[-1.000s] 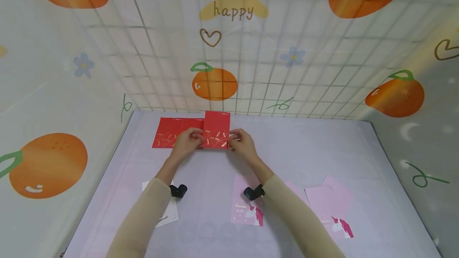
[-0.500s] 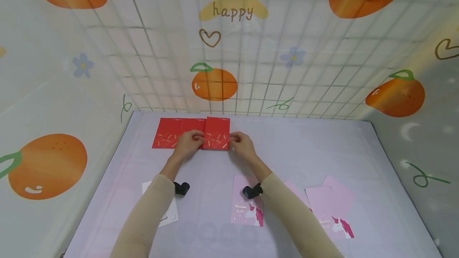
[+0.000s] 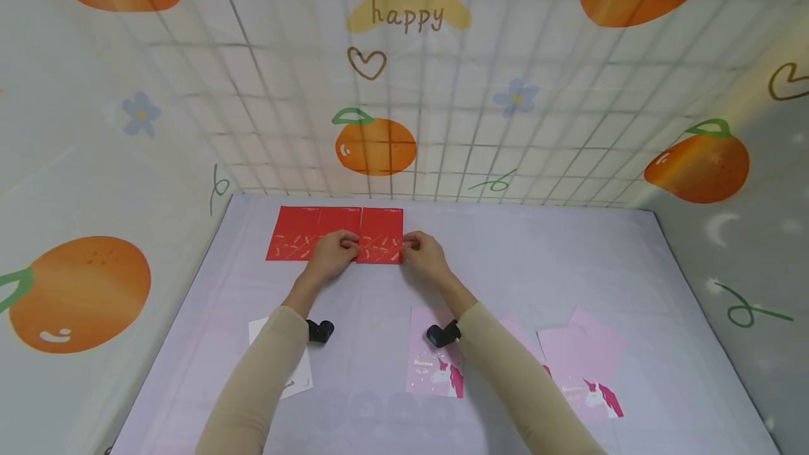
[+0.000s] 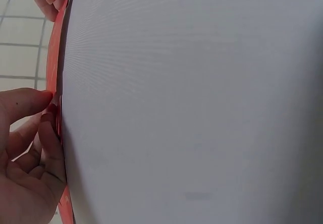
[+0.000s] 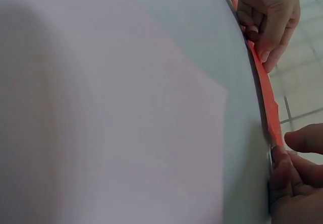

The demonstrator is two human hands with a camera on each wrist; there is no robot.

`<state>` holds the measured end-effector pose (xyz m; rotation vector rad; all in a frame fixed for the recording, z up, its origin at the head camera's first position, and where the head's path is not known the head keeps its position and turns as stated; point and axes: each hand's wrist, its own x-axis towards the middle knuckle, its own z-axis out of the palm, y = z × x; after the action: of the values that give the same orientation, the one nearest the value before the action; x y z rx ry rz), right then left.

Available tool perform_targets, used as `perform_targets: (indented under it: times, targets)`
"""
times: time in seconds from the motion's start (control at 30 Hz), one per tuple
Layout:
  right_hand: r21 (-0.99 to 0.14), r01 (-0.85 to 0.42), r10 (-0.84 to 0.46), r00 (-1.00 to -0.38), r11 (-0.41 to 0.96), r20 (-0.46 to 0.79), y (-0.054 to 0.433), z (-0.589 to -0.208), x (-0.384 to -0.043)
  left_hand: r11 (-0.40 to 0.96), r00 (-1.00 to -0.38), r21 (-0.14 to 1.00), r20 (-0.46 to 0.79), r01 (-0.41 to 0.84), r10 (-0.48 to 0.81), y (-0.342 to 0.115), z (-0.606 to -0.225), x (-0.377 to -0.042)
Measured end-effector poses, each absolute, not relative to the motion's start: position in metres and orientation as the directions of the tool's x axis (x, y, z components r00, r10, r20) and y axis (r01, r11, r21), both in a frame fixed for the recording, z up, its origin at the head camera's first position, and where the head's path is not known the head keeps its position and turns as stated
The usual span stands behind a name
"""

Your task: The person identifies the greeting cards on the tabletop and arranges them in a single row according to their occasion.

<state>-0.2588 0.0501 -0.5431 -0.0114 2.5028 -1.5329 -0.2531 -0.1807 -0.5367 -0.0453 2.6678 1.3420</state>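
Observation:
Three red envelopes with gold print lie side by side in a row at the back of the table in the head view. At the row's right end, the third red envelope (image 3: 381,227) lies flat, its left edge meeting the middle one (image 3: 340,218). The left hand (image 3: 331,257) pinches at its lower left edge and covers part of the middle envelope. On the opposite edge, the right hand (image 3: 426,257) holds the lower right corner between thumb and fingers. Both wrist views show the red paper edge-on, with the fingertips (image 4: 48,117) right at it.
A pink unicorn card (image 3: 436,371) lies below the right wrist. More pink cards (image 3: 571,353) overlap at the right, partly behind the right sleeve. A white card (image 3: 297,378) is partly covered by the left sleeve. Fabric printed with oranges surrounds the white table (image 3: 373,343).
The third red envelope has come down from a raised, overlapping position to lie flat and level with the other two. Both hands stay at its edges.

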Motion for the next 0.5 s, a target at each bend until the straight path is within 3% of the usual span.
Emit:
perform_targets:
  times: [0.5]
  targets:
    - [-0.879, 0.117, -0.134, -0.971, 0.462, -0.200, 0.0494, -0.5384, -0.2600, 0.638, -0.992, 0.767, -0.123, -0.071, 0.038, -0.1791, -0.5375, -0.2539]
